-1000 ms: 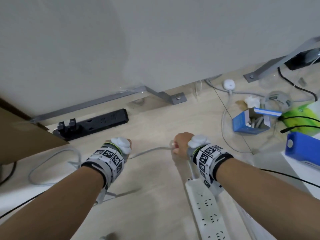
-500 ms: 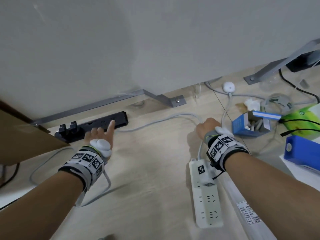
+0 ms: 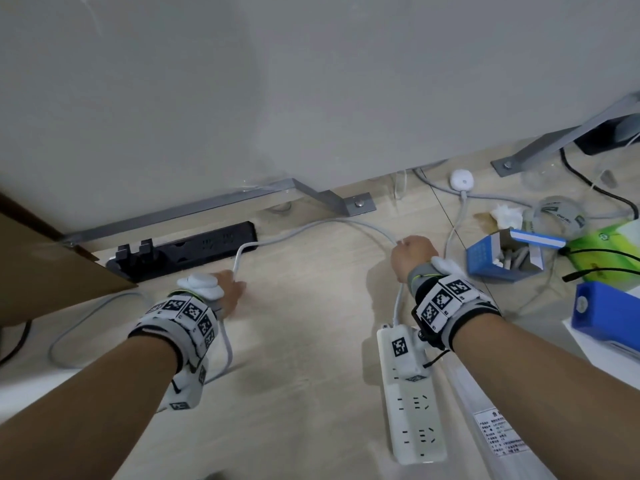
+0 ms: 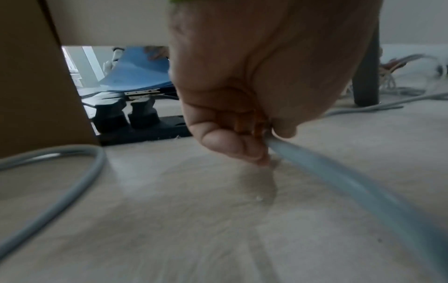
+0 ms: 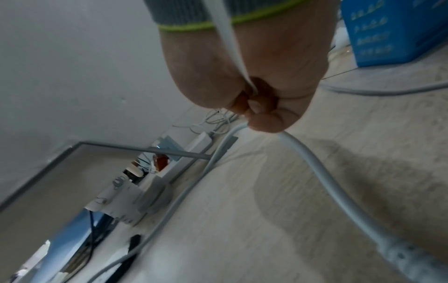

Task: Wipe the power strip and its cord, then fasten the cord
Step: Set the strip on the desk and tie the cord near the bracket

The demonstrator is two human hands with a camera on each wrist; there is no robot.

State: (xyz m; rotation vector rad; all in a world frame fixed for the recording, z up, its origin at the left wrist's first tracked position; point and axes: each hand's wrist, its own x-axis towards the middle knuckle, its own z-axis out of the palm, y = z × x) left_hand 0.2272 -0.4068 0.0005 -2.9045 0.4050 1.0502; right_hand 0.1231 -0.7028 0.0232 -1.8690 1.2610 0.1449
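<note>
A white power strip [image 3: 414, 407] lies on the pale wooden floor under my right forearm. Its grey-white cord [image 3: 311, 227] runs from the strip's far end up into my right hand [image 3: 411, 251], which grips it in a fist. From there it arcs left past the black strip and drops into my left hand [image 3: 229, 289]. In the left wrist view my left hand [image 4: 265, 145] pinches the cord [image 4: 344, 183] just above the floor. The right wrist view has my right hand [image 5: 257, 113] closed round the cord [image 5: 324, 170]. More cord loops on the floor at the left [image 3: 65, 327].
A black power strip [image 3: 194, 251] with two black plugs lies along the white panel. A brown board [image 3: 41, 271] stands at the left and a grey metal bracket [image 3: 346, 202] juts out ahead. An open blue box [image 3: 498, 261], a green pack [image 3: 606, 247] and loose cables crowd the right.
My left hand has come back from the black strip toward me and now grips the cord. My right hand has stayed on the cord, shifting slightly. The cord's arc now bends down to my left hand.
</note>
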